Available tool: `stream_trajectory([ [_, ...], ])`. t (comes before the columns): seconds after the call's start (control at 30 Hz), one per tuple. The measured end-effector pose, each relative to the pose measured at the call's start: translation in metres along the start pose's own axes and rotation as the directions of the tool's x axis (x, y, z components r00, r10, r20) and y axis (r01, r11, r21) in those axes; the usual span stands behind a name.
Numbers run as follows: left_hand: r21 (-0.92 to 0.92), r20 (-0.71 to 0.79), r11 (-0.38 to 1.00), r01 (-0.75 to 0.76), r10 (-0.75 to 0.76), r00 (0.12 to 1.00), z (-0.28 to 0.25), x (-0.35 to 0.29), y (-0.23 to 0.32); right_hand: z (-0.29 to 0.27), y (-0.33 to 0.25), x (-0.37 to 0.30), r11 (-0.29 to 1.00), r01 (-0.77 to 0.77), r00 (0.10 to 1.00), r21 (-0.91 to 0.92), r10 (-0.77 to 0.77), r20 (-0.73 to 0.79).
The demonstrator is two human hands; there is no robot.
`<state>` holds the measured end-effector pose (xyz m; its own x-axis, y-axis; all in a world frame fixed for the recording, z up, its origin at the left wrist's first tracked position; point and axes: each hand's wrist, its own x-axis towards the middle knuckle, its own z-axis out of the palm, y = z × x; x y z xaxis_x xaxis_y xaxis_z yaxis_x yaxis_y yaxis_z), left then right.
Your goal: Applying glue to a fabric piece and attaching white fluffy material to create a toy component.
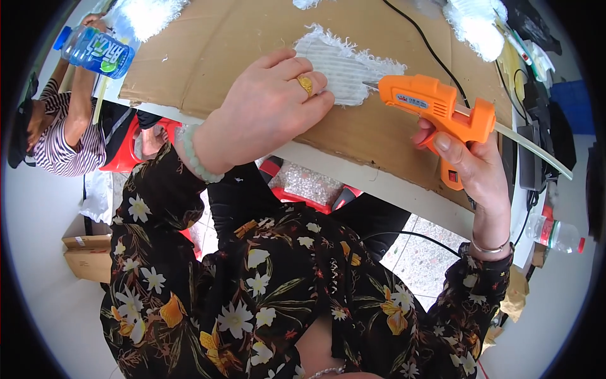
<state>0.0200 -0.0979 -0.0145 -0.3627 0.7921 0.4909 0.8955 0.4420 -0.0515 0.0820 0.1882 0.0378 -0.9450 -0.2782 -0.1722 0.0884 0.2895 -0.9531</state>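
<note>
A white, ribbed piece of fabric with frayed edges (344, 60) lies on the brown cardboard (208, 54). My left hand (268, 104), with a gold ring and a pale bead bracelet, rests at the fabric's left edge. Its fingers are curled together there, and the fingertips are partly hidden. In my right hand (473, 158) is an orange hot glue gun (435, 104), gripped by its handle. The metal nozzle points left and sits at the fabric's right edge. A long translucent glue stick (536, 151) sticks out of the gun's back.
A blue-capped bottle (98, 52) stands at the far left, near a co-worker in a striped top (69, 139). A black cable (423, 41) crosses the cardboard. White fluffy material (476, 28) lies at the far right. A clear bottle (555, 234) is at the right.
</note>
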Motion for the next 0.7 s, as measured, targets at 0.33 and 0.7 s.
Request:
stream_trajectory([
  [0.33, 0.051, -0.099, 0.999, -0.02, 0.025, 0.995, 0.007, -0.001, -0.003, 0.003, 0.001, 0.01, 0.981, -0.104, 0.994, -0.163, 0.098, -0.043],
  [0.7, 0.031, -0.107, 0.999, -0.022, 0.025, 0.994, 0.01, 0.001, 0.001, 0.002, 0.007, 0.004, 0.991, -0.063, 0.998, -0.118, 0.06, -0.027],
])
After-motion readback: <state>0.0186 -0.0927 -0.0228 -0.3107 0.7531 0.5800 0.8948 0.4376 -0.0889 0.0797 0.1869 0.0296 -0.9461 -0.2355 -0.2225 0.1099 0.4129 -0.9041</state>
